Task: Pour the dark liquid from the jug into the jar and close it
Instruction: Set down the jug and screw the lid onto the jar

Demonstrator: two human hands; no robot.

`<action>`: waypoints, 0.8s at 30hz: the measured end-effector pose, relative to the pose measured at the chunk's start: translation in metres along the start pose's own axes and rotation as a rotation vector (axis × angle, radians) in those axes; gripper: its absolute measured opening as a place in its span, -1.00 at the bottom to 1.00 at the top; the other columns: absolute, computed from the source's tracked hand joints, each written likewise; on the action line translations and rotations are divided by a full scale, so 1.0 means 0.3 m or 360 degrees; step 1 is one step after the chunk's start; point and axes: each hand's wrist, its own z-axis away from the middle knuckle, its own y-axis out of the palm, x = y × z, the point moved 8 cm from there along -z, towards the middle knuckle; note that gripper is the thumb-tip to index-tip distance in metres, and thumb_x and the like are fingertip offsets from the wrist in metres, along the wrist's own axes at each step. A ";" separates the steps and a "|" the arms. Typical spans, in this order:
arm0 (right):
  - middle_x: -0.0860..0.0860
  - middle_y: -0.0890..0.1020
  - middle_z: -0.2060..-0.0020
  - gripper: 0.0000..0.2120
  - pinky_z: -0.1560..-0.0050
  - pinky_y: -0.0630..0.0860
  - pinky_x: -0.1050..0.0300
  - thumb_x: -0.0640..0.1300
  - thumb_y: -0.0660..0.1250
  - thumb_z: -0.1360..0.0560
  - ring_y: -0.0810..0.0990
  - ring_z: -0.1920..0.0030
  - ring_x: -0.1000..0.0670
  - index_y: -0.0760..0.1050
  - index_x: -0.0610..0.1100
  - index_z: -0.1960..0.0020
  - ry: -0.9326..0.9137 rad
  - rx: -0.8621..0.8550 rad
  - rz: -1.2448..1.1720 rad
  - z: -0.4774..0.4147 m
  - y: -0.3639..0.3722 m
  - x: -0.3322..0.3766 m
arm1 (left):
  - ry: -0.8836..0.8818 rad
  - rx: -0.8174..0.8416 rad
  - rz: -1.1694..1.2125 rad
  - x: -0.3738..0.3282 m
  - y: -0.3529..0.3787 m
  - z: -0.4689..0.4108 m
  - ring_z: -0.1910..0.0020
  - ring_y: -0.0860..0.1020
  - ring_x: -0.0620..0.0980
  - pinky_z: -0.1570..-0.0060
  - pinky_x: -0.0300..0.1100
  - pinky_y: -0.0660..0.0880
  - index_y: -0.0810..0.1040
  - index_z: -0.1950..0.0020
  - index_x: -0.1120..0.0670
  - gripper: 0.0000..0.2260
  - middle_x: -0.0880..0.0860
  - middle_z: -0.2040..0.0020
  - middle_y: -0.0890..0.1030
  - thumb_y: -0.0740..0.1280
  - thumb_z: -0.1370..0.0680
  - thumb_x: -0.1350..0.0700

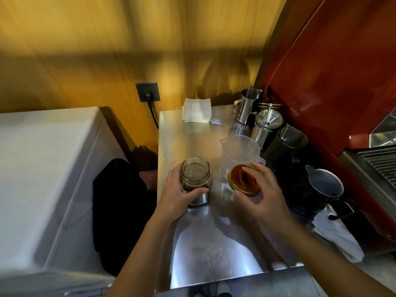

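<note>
I see the left hand wrapped around the lower part of the jar, thumb across the front, fingers behind the glass. The jar stands upright on the steel counter, its mouth open, with dark liquid in the bottom part. There is an embossed mark on the glass, but I cannot read it.

The right hand comes in from 5 o'clock and pinches the gold lid at its rim with thumb and fingertips. The lid is tilted and lifted, at 3 o'clock from the jar, not touching it.

The clear jug stands just behind the lid, at 1 o'clock from the jar, and looks empty. Metal pitchers stand at 2 o'clock.
</note>
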 end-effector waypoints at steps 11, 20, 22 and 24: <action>-0.24 0.36 -0.30 -0.48 -0.29 0.34 -0.12 -0.13 0.44 -0.39 0.30 -0.31 -0.18 0.36 -0.21 -0.29 -0.0268 0.0362 0.0153 -0.161 0.203 0.196 | 0.0019 0.0023 -0.0040 -0.020 -0.006 0.027 -0.26 0.41 -0.02 -0.29 0.10 0.41 0.32 -0.35 -0.14 -0.25 -0.04 -0.26 0.45 0.48 -0.23 -0.28; -0.15 0.39 -0.26 -0.41 -0.23 0.35 0.09 -0.04 0.44 -0.39 0.35 -0.24 -0.08 0.33 -0.10 -0.35 -0.0486 0.0883 0.0248 -0.203 0.284 0.206 | 0.0005 0.0016 0.0042 -0.028 -0.018 0.050 -0.20 0.42 -0.03 -0.26 0.07 0.42 0.32 -0.16 -0.36 -0.40 -0.11 -0.14 0.45 0.44 -0.18 -0.33; -0.10 0.37 -0.27 -0.40 -0.23 0.39 0.07 0.01 0.42 -0.39 0.35 -0.23 -0.04 0.30 -0.04 -0.36 -0.0495 0.1017 0.0308 -0.225 0.289 0.211 | 0.0000 0.0024 0.0062 -0.024 -0.019 0.045 -0.20 0.42 -0.05 -0.25 0.05 0.43 0.29 -0.09 -0.47 -0.42 -0.17 -0.11 0.44 0.47 -0.16 -0.34; -0.08 0.39 -0.25 -0.42 -0.17 0.43 0.07 0.03 0.42 -0.39 0.39 -0.18 -0.03 0.32 0.01 -0.35 -0.0554 0.1130 0.0380 -0.245 0.285 0.227 | -0.0007 0.0052 0.0076 -0.021 -0.017 0.038 -0.19 0.43 -0.05 -0.24 0.06 0.45 0.29 -0.06 -0.50 -0.41 -0.16 -0.11 0.46 0.50 -0.13 -0.32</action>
